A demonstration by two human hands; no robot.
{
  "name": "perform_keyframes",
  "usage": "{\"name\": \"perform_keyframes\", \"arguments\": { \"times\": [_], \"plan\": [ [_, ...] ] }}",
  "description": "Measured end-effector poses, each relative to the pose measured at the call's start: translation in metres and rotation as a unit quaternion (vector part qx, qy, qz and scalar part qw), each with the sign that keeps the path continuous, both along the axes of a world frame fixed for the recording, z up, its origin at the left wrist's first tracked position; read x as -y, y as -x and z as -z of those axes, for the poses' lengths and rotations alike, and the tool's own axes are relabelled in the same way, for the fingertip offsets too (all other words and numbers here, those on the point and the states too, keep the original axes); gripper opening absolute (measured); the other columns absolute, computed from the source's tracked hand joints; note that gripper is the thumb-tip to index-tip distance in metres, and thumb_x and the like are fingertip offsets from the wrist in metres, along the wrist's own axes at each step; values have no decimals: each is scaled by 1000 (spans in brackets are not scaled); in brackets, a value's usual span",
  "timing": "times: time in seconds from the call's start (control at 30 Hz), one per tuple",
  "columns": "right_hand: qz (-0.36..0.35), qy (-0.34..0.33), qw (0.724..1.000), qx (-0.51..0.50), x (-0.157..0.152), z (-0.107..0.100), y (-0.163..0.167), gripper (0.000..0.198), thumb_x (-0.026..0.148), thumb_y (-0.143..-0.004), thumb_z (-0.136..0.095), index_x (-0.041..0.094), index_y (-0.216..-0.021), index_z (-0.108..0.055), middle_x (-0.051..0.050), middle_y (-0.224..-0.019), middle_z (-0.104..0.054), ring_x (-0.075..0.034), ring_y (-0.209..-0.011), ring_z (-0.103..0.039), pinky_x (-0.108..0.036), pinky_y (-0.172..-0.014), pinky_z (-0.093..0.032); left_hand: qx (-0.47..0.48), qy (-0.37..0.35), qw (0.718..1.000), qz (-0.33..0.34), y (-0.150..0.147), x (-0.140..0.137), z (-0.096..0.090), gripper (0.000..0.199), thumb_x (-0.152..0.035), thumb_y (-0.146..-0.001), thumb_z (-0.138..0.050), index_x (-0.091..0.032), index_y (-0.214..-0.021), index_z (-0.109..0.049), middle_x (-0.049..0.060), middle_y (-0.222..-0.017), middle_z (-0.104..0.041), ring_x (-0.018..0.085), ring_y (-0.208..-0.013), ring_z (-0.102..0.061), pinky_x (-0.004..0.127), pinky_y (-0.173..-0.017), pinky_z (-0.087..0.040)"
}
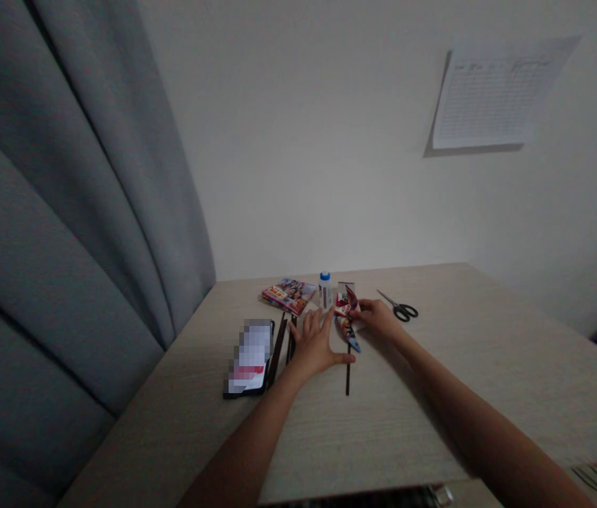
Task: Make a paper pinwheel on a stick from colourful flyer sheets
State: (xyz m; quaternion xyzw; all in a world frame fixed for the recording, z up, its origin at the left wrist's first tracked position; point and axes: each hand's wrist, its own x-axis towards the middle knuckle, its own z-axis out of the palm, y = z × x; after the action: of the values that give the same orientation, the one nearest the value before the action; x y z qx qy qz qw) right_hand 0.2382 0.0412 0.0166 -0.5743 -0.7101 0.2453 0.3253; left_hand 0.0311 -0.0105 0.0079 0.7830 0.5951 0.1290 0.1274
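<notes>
My right hand (pixel 379 318) pinches a curled, colourful piece of printed paper (pixel 348 326) near the middle of the table. Spread wide, the fingers of my left hand (pixel 315 344) hover over or rest on the table just left of that paper, holding nothing I can see. A thin dark strip (pixel 348 377) runs toward me from under the paper. More dark strips (pixel 277 349) lie left of my left hand, partly covered by it. Behind my left fingertips stands a white bottle (pixel 324 291) with a blue cap.
Black-handled scissors (pixel 403 309) lie right of my right hand. Colourful printed booklets (pixel 288 295) are stacked at the back left. A phone (pixel 250 358) with a blurred screen is on the left of the table (pixel 489 367). Grey curtain (pixel 92 176) borders the left side; a paper sheet (pixel 492 99) hangs on the wall.
</notes>
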Motion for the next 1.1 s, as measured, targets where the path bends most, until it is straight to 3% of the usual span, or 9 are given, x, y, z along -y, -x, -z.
{"name": "perform_keyframes", "arguments": {
  "times": [0.17, 0.27, 0.4, 0.5, 0.6, 0.7, 0.83, 1.0, 1.1],
  "plan": [
    [1, -47, 998, 35, -1, -7, -7, 41, 36, -79, -72, 22, -118, -73, -10, -112, -76, -29, -107, -67, -37, -95, -48, 10, -41, 998, -45, 9, -6, -6, 75, -65, -80, -66, -38, -147, -45, 8, -161, -34, 42, -149, -16, 77, -113, -1],
    [-13, -64, 995, 79, -1, -8, -14, 45, 37, -76, -76, 24, -120, -72, -9, -112, -76, -29, -111, -66, -42, -104, -43, 20, -52, 996, -66, 14, -10, -9, 58, -56, -86, -65, -37, -139, -53, 6, -154, -44, 39, -147, -22, 77, -113, -3],
    [-50, -33, 989, 139, 0, -6, -17, 45, 37, -70, -82, 25, -113, -75, -9, -111, -75, -30, -111, -64, -41, -101, -44, 38, -61, 994, -85, 15, -12, -10, 38, -46, -90, -64, -34, -126, -62, 6, -144, -55, 36, -143, -30, 75, -114, -3],
    [-51, -39, 980, 191, 2, -4, -14, 36, 32, -75, -78, 28, -110, -77, -8, -118, -73, -30, -114, -61, -41, -100, -43, 55, -69, 992, -91, 15, -12, -10, 25, -34, -94, -59, -32, -118, -63, 5, -129, -65, 31, -134, -44, 73, -115, 0],
    [-56, -46, 974, 214, 4, -4, -11, 27, 30, -83, -70, 31, -110, -77, -6, -120, -72, -28, -114, -61, -41, -101, -41, 69, -70, 991, -93, 16, -13, -10, 25, -22, -94, -57, -32, -116, -63, 2, -114, -71, 27, -124, -53, 72, -115, 3],
    [-44, -39, 972, 227, 6, -7, -9, 31, 29, -82, -70, 27, -112, -76, -9, -121, -71, -28, -114, -61, -39, -99, -42, 83, -68, 989, -99, 18, -14, -10, 29, -17, -91, -59, -32, -115, -63, 0, -106, -72, 25, -119, -57, 71, -115, 3],
    [-4, -25, 968, 250, 11, -15, -9, 41, 28, -78, -72, 22, -119, -71, -12, -119, -69, -29, -110, -62, -38, -94, -45, 115, -44, 988, -97, 16, -13, -14, 35, -19, -85, -68, -32, -117, -62, 0, -98, -74, 26, -117, -59, 71, -115, 1],
    [21, 3, 946, 322, 16, -26, -15, 26, 33, -84, -67, 28, -108, -75, -12, -116, -68, -33, -114, -59, -43, -94, -43, 138, -27, 988, -59, 9, -9, -15, 41, -24, -82, -74, -34, -119, -62, -1, -95, -75, 27, -119, -60, 68, -116, -1],
    [53, 15, 940, 336, 16, -28, -20, 29, 34, -85, -67, 29, -113, -73, -12, -123, -66, -32, -118, -57, -43, -93, -44, 152, -38, 987, -40, 6, -9, -8, 38, -23, -83, -74, -35, -117, -64, -2, -94, -76, 25, -115, -63, 70, -116, 1]
  ]
}}
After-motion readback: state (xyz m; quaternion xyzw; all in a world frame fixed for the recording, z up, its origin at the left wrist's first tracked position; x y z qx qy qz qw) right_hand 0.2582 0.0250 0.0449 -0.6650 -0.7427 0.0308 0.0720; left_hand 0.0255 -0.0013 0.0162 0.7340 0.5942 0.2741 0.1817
